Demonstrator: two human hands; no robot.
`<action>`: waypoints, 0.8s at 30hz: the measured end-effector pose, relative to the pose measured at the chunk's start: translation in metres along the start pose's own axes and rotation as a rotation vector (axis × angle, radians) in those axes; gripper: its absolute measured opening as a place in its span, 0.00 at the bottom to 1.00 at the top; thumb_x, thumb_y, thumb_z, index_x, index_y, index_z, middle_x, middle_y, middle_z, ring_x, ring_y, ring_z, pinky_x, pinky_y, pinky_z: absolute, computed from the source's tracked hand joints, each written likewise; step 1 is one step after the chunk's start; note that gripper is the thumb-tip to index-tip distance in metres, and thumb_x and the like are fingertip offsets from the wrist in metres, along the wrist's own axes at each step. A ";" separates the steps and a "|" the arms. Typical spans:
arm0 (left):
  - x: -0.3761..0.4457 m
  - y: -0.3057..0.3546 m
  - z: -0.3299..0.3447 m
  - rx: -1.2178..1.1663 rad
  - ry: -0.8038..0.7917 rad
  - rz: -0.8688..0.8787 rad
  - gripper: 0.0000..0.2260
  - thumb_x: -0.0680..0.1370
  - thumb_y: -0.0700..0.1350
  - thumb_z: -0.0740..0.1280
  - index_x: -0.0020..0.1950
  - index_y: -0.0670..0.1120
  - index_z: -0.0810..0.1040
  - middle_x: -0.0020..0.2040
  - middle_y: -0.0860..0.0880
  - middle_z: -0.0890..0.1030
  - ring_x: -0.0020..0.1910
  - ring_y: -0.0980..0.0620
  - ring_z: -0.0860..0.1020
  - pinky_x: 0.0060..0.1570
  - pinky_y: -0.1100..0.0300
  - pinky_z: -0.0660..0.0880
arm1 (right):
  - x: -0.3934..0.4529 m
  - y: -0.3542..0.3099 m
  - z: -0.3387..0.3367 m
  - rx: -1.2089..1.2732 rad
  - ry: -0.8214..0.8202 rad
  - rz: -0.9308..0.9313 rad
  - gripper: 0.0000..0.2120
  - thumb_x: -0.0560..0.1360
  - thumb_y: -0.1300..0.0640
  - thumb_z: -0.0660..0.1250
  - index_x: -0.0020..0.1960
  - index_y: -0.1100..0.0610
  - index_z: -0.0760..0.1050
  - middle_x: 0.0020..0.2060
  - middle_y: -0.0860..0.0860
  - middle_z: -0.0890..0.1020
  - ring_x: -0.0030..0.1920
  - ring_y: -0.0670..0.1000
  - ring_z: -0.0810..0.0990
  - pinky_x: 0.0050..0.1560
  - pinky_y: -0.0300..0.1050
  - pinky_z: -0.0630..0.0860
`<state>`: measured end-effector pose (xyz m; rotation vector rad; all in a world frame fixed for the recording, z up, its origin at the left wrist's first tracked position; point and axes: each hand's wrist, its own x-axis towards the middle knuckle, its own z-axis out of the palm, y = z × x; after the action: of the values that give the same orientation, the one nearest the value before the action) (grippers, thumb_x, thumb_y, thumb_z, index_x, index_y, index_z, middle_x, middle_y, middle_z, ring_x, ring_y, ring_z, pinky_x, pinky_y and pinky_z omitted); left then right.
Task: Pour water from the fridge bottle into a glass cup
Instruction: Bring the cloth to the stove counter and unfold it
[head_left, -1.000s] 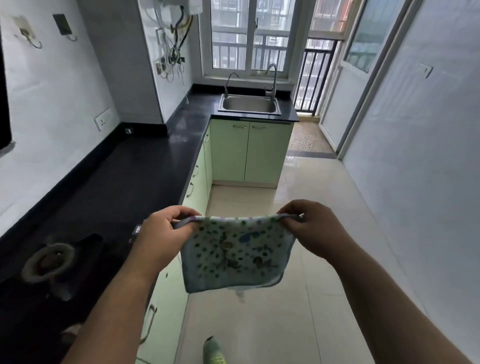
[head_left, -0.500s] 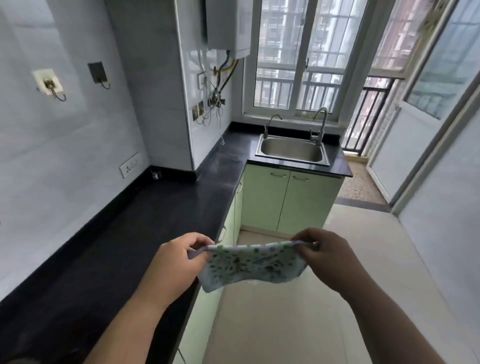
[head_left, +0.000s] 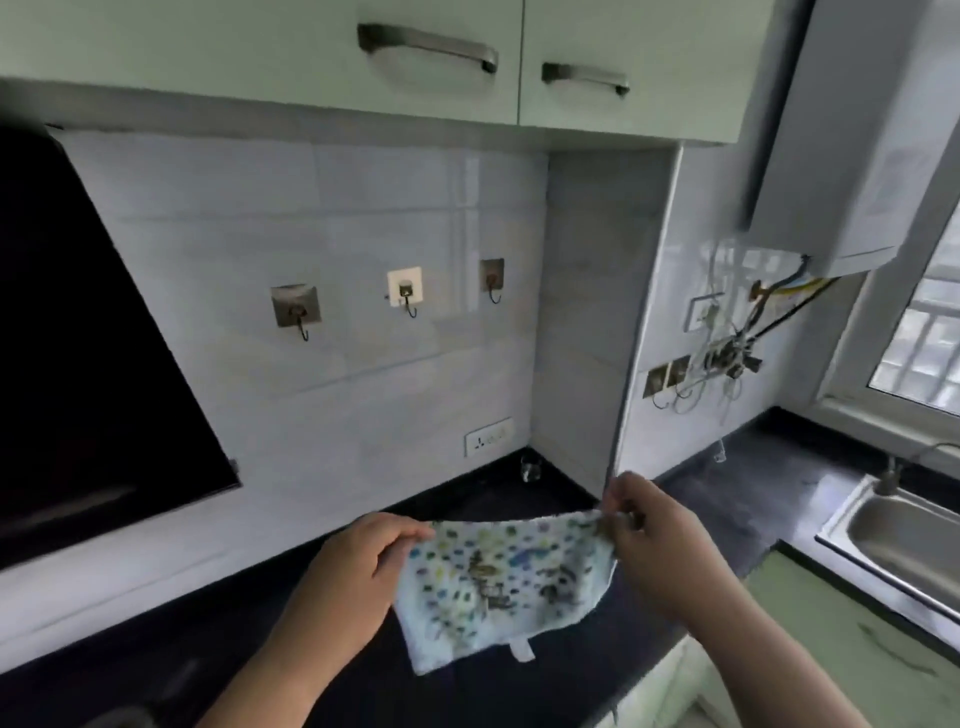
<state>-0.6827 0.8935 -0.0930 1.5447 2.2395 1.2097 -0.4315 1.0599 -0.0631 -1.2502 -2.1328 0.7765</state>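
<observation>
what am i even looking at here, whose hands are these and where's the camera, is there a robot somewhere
No robot here. A person wears a wide-angle camera on the head, so the one view looks forward and down at their own two bare hands. The left hand and right hand each pinch a top corner of a small white cloth with coloured dots, holding it spread above a black kitchen counter. On the counter, back in the corner, stands a small clear glass cup. A steel sink sits to the right. Three wall hooks hang on the white tiles, under pale green cupboards. No bottle is in view.
</observation>
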 end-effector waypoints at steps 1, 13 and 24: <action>0.010 0.000 -0.003 0.037 0.035 -0.009 0.13 0.85 0.44 0.64 0.54 0.62 0.83 0.56 0.66 0.80 0.56 0.72 0.76 0.56 0.76 0.70 | 0.021 -0.007 0.000 0.002 -0.017 -0.053 0.15 0.77 0.63 0.63 0.40 0.44 0.74 0.33 0.47 0.80 0.32 0.48 0.77 0.32 0.37 0.72; 0.146 -0.029 -0.055 0.470 0.251 -0.010 0.23 0.84 0.40 0.61 0.77 0.60 0.71 0.65 0.61 0.71 0.63 0.59 0.73 0.59 0.58 0.77 | 0.205 -0.082 0.050 -0.033 -0.038 -0.502 0.15 0.81 0.62 0.64 0.63 0.51 0.83 0.55 0.43 0.76 0.51 0.43 0.76 0.54 0.30 0.68; 0.241 -0.084 -0.130 0.719 0.472 -0.356 0.32 0.80 0.37 0.60 0.84 0.54 0.60 0.75 0.50 0.67 0.70 0.44 0.70 0.66 0.49 0.75 | 0.319 -0.196 0.153 -0.108 -0.179 -0.818 0.26 0.79 0.64 0.62 0.76 0.51 0.72 0.65 0.52 0.72 0.66 0.55 0.72 0.63 0.41 0.71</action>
<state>-0.9216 1.0171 0.0058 0.9819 3.3376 0.7479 -0.7863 1.2342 0.0230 -0.2653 -2.5496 0.4149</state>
